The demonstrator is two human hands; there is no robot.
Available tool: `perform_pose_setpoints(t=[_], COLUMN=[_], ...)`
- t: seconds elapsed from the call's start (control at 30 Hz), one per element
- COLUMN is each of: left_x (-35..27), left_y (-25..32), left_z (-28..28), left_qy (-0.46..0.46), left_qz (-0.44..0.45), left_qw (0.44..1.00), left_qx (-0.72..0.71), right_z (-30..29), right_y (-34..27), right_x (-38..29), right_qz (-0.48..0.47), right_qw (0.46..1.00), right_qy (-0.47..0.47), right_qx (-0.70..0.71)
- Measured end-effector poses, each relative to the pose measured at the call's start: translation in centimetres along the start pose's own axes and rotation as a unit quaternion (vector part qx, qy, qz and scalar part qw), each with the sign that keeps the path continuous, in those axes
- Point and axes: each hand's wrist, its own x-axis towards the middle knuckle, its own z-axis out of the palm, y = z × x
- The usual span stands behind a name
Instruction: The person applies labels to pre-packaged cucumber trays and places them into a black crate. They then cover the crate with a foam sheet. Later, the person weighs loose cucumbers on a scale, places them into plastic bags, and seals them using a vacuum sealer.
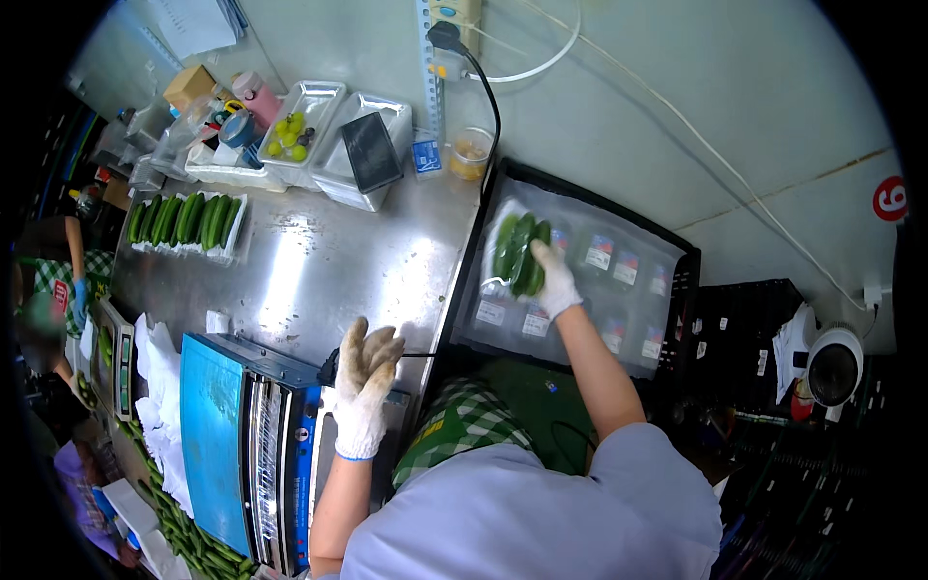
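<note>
My right hand [557, 281], in a white knit glove, grips a film-wrapped tray of cucumbers [518, 250]. It holds the pack over the left part of a black plastic crate [692, 290]. A translucent sheet in the crate covers several packs that bear labels [599, 254]. My left hand [362, 384], gloved with soiled fingertips, is raised with nothing in it and its fingers apart. Below it, beside the steel table's front edge, stands a blue film-wrapping machine [214, 435]. Further off on the steel table [341, 254] lie white trays of cucumbers [185, 220].
Plastic bins [362, 145] stand along the wall, one holding grapes [290, 134]. A dark tablet-like slab [372, 152] lies across another. A black power cable [494, 123] hangs beside the crate. Loose cucumbers [188, 536] fill the lower left, near other people [80, 493]. A fan [834, 373] stands right.
</note>
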Motion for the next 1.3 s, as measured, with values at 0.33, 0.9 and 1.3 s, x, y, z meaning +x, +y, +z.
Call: perform_pose_setpoints(t=[0.33, 0.9, 1.3], left_x=[-2.8, -2.9, -4.9], left_y=[-1.7, -1.9, -1.9], left_z=[-3.8, -4.1, -6.4], left_qy=[0.133, 0.084, 0.117], left_qz=[-0.058, -0.113, -0.077], left_qw=[0.989, 0.989, 0.99], left_qx=[0.014, 0.034, -0.005], right_z=[-4.9, -1.5, -3.0], right_y=[1.9, 1.3, 1.5], right_x=[11.8, 10.7, 11.3], right_qz=[-0.04, -0.072, -0.043], right_qw=[0.912, 0.723, 0.783], right_qy=[0.213, 0.242, 0.25], right_qx=[-0.348, -0.643, -0.568])
